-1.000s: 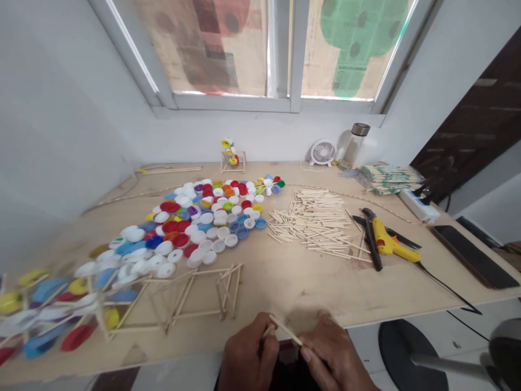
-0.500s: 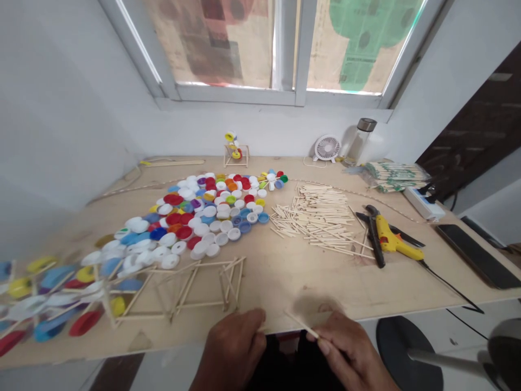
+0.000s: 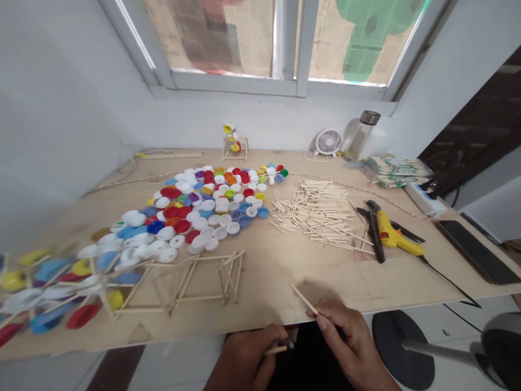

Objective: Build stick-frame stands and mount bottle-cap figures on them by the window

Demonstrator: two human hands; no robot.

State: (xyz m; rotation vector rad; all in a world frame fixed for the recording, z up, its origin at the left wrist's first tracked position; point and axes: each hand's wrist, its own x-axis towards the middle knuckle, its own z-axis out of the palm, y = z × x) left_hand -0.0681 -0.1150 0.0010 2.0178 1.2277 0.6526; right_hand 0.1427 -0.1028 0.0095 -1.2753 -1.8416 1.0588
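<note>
We see the right hand [image 3: 350, 347] pinching one thin wooden stick [image 3: 303, 298] by its near end between thumb and fingertips, so that the free length slants up and away over the front edge of the worktop [image 3: 285, 266]. The left hand [image 3: 244, 364], lower and partly cut off by the frame, is closed on one shorter stick piece [image 3: 274, 350] that pokes out towards the right hand; the two sticks are near each other but apart. Both hands hang just off the worktop edge, which we judge keeps the sticks free of the clutter on it. Just beyond lies one flat frame of joined sticks [image 3: 195, 282], and farther back a loose pile of sticks [image 3: 321, 214] and a spread of bottle caps [image 3: 203, 214], both too many for us to count. To the right, within reach, lie one yellow glue gun [image 3: 391, 236] and one pair of black pliers [image 3: 374, 241], touching side by side.
</note>
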